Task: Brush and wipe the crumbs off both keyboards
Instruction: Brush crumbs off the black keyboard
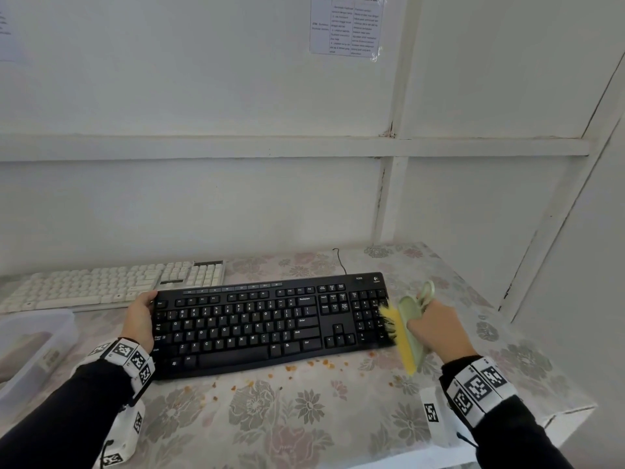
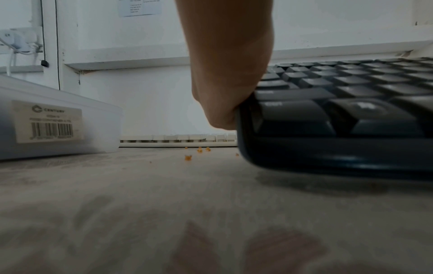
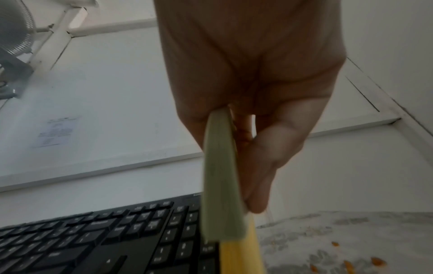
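Observation:
A black keyboard (image 1: 270, 323) lies across the middle of the flowered tablecloth (image 1: 304, 418). My left hand (image 1: 140, 319) grips its left end (image 2: 248, 118), and that end looks raised off the cloth in the left wrist view. My right hand (image 1: 436, 328) holds a pale green brush (image 1: 411, 328) with yellow bristles (image 1: 397, 336) over the number pad at the keyboard's right end (image 3: 182, 231). The green brush body (image 3: 220, 185) runs down from my palm. Orange crumbs (image 1: 321, 365) are scattered on the cloth in front of the keyboard. A white keyboard (image 1: 111, 284) lies behind at the left.
A clear plastic container (image 1: 30, 346) stands at the left, close to my left arm, with a barcode label (image 2: 49, 122) on it. The table's right edge (image 1: 575, 411) is near my right wrist. White panelled walls close in at the back and right. More crumbs (image 3: 351, 263) lie right of the keyboard.

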`<action>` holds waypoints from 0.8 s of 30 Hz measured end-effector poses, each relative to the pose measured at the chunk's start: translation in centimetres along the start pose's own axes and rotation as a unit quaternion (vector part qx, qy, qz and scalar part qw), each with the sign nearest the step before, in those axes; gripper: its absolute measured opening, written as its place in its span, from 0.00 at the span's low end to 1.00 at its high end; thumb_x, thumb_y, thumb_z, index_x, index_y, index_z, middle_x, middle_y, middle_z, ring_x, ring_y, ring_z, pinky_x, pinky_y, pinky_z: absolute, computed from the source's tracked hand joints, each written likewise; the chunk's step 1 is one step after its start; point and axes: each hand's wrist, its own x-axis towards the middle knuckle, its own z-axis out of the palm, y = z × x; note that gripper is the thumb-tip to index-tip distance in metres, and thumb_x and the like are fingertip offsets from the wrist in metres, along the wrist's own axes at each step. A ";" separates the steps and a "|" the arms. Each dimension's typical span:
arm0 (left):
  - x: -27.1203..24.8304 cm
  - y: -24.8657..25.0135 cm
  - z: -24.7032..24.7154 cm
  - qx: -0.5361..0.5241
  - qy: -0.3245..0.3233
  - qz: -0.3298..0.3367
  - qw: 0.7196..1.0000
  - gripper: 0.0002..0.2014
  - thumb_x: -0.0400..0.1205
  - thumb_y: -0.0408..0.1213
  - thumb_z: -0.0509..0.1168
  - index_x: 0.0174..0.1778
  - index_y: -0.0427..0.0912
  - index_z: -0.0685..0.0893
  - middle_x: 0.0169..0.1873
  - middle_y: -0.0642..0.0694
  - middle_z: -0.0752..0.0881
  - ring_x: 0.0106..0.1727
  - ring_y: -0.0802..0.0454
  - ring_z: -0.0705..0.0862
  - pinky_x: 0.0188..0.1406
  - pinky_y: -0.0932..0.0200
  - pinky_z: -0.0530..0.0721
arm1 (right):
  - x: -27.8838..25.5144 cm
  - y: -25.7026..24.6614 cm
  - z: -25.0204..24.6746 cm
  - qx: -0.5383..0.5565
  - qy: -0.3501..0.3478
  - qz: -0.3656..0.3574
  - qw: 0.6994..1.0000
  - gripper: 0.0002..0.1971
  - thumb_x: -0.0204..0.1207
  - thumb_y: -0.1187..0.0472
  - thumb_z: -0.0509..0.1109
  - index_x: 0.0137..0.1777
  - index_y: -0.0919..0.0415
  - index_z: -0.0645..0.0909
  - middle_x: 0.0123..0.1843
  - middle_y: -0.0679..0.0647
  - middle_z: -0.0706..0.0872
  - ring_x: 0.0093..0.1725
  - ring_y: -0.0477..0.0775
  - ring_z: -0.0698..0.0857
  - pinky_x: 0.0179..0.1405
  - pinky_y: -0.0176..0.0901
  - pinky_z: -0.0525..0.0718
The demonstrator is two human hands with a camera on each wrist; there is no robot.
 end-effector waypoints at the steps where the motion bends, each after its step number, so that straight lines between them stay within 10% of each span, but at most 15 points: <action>1: 0.0 0.0 0.0 0.003 0.000 -0.002 1.000 0.15 0.84 0.46 0.54 0.35 0.45 0.77 0.15 0.51 0.81 0.16 0.52 0.80 0.34 0.54 0.75 | -0.2 -0.1 -0.3 0.000 -0.006 0.001 1.000 0.14 0.77 0.64 0.62 0.31 0.58 0.64 0.30 0.54 0.73 0.27 0.48 0.72 0.23 0.35 0.67; 6: 0.1 -0.1 0.1 0.001 0.002 0.003 1.000 0.15 0.84 0.45 0.53 0.35 0.45 0.77 0.14 0.52 0.81 0.13 0.53 0.80 0.33 0.53 0.74 | -0.2 -1.5 -0.7 0.041 0.090 -0.053 0.994 0.15 0.77 0.65 0.63 0.28 0.62 0.67 0.25 0.54 0.71 0.24 0.47 0.70 0.21 0.34 0.63; 9: 0.3 -0.1 0.1 -0.001 0.001 -0.001 1.000 0.15 0.83 0.47 0.54 0.35 0.45 0.78 0.15 0.51 0.81 0.15 0.52 0.81 0.34 0.53 0.76 | -0.3 -3.0 0.5 0.115 0.119 -0.125 0.978 0.04 0.79 0.63 0.64 0.52 0.58 0.76 0.30 0.54 0.80 0.25 0.46 0.77 0.19 0.28 0.70; 13: 0.5 -0.2 -0.1 -0.001 -0.009 -0.005 1.000 0.16 0.83 0.47 0.54 0.35 0.44 0.78 0.16 0.49 0.82 0.16 0.50 0.82 0.34 0.53 0.76 | -0.4 -4.7 2.6 0.154 0.115 -0.159 0.968 0.14 0.80 0.62 0.63 0.65 0.60 0.72 0.32 0.47 0.79 0.26 0.45 0.79 0.17 0.28 0.77; 19: 0.7 -0.1 0.0 -0.004 -0.006 -0.004 1.000 0.15 0.83 0.46 0.55 0.35 0.45 0.78 0.19 0.49 0.82 0.32 0.46 0.78 0.34 0.53 0.76 | -0.5 -4.7 4.0 0.037 0.066 -0.118 0.990 0.11 0.80 0.61 0.62 0.37 0.63 0.71 0.26 0.49 0.71 0.23 0.42 0.70 0.15 0.26 0.71; 24: 0.7 -0.2 0.1 0.004 -0.004 0.001 1.000 0.15 0.84 0.45 0.54 0.35 0.45 0.78 0.15 0.51 0.82 0.22 0.49 0.82 0.33 0.54 0.76 | -1.4 -3.8 3.8 -0.012 0.008 -0.097 0.995 0.19 0.79 0.64 0.61 0.28 0.55 0.59 0.25 0.51 0.67 0.22 0.44 0.67 0.13 0.28 0.68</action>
